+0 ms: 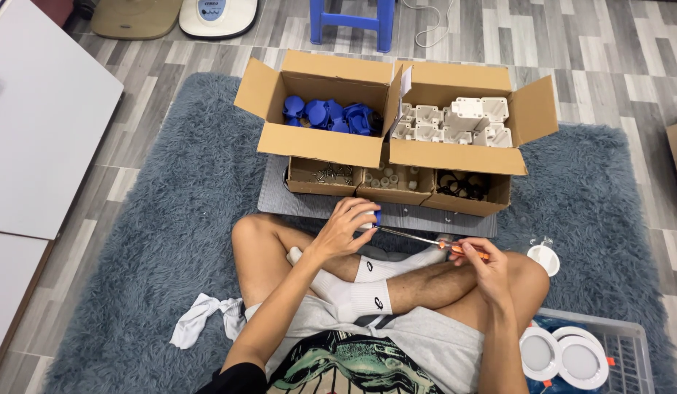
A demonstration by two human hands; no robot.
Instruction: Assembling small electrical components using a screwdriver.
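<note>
Seated cross-legged on grey shag rug (156,219), working over the lap.

Left hand (346,228): fingers curled tight around small blue-and-white plastic part (373,218), held just above left knee, near front edge of grey board (273,201). Most of part hidden by fingers.

Right hand (483,268): clamped on orange handle of screwdriver (426,239), shaft running left, tip at the part.

Handling, judged: part light, stiff moulded plastic, smooth so likely slippery; best pinched around the body, screw face left free. Screwdriver rigid, thin shaft; grip on handle only.

Counts:
- 2 large open cardboard boxes along rug's far edge: left box (316,142) with blue plastic caps (327,115), heaped, count unclear; right box (459,153) with white housings (455,120), roughly 10 visible, exact count unclear.
- 3 small cardboard trays on the board: screws (331,174), small white pieces (388,179), black rings (462,184). Too small to count.
- 2 round white discs in grey crate (623,339) at lower right corner; 1 more white round piece (544,257) on rug by right knee.
- 1 white cloth (196,317) on rug near left hip.
- 1 blue stool (351,22) on floor beyond rug.
</note>
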